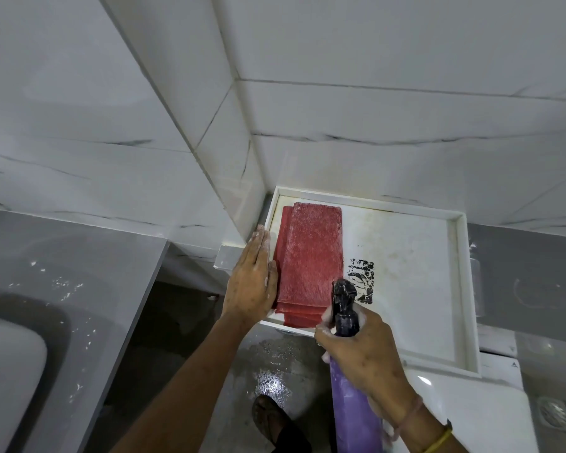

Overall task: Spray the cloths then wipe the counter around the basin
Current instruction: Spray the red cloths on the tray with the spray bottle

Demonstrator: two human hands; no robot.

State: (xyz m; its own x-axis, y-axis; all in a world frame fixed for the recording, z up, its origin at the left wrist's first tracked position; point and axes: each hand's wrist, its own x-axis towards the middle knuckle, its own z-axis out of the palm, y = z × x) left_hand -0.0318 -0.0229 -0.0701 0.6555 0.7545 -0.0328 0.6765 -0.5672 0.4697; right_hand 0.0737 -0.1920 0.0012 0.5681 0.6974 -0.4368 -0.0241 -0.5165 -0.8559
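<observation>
A stack of folded red cloths [309, 256] lies in the left part of a white tray [406, 279] set in the wall corner. My left hand [252, 279] rests flat, fingers together, on the tray's left rim with its thumb touching the cloths' edge. My right hand [360, 351] grips a purple spray bottle [353, 407]. Its dark nozzle [342, 294] points at the near right corner of the cloths. At the far left is the grey counter [89, 266] with the white basin [7, 371] sunk into it.
Marble-patterned wall tiles [373, 109] close in the corner behind the tray. A black smudged mark [361, 281] is on the tray floor. Below, a wet dark floor [268, 364] shows, with my sandalled foot [272, 420]. A white fixture [471, 413] sits under the tray at right.
</observation>
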